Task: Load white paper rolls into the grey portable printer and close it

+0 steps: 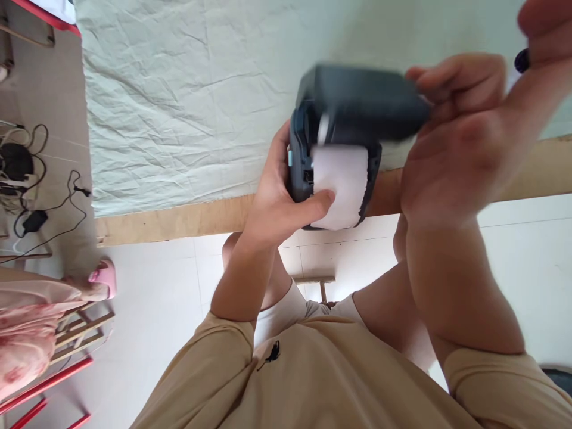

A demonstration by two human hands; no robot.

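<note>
Left hand wraps the side of a dark label printer, thumb pressed on the white paper roll inside. Right hand, blurred, pinches the open lid at its edge. Printer is held up over the near edge of the cloth-covered table.

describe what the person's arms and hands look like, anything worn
Both hands, left hand and right hand, are bare: no gloves, rings or watch in view. The arms are bare up to short tan sleeves of a T-shirt with a small black chest logo.
</note>
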